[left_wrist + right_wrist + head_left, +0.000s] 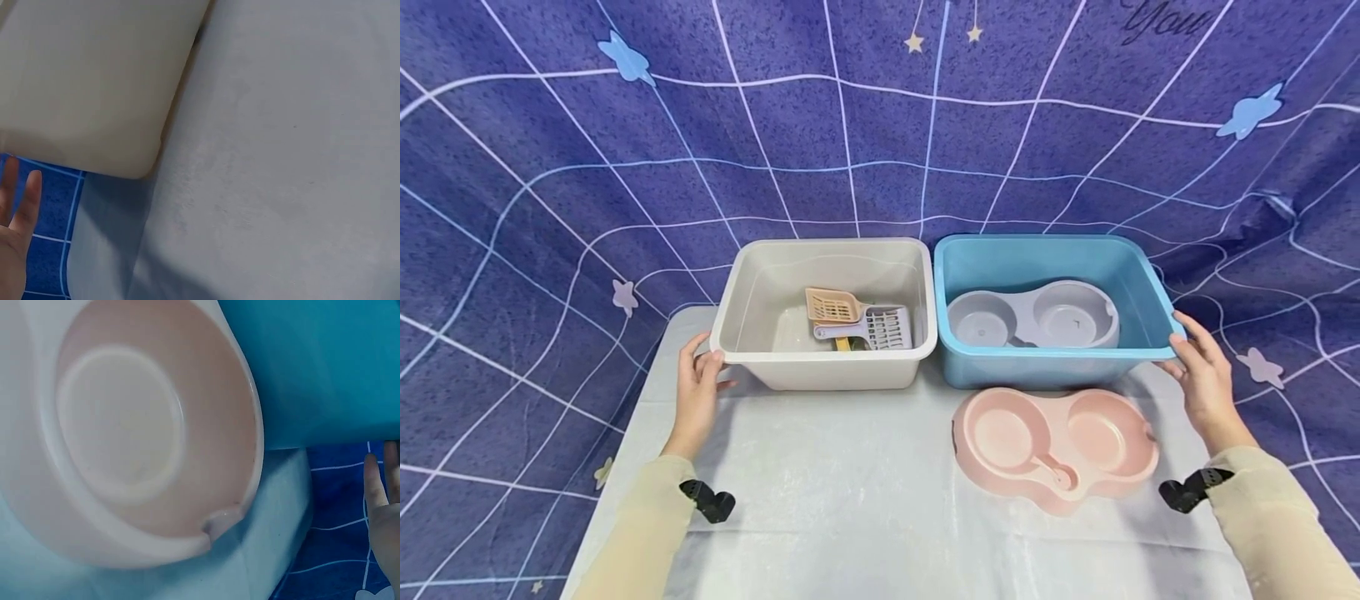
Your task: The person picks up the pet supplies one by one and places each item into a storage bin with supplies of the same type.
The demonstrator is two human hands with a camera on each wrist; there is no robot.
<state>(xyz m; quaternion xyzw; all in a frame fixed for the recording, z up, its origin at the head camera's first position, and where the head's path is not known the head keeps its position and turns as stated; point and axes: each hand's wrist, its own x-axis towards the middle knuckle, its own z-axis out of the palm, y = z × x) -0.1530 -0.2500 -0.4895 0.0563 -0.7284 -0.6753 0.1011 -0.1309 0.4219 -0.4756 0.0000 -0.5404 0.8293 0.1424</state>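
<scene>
In the head view, my left hand [697, 387] touches the front left corner of a beige litter box [827, 372]. Several litter scoops lie inside it, among them an orange scoop [833, 307] and a grey scoop [887, 329]. At the front right corner of a blue litter box [1022, 371], my right hand [1206, 379] has its fingertips against the rim. A grey double pet bowl [1024, 304] sits in that box. On the table in front lies a pink double pet bowl [1060, 492]. Both wrist views show straight, spread fingers beside the boxes.
The two boxes stand side by side at the back of a table [820, 500] with a pale cover. Behind and beside it hangs a blue curtain [880, 125] with stars and lines. Black wrist cameras sit on both sleeves.
</scene>
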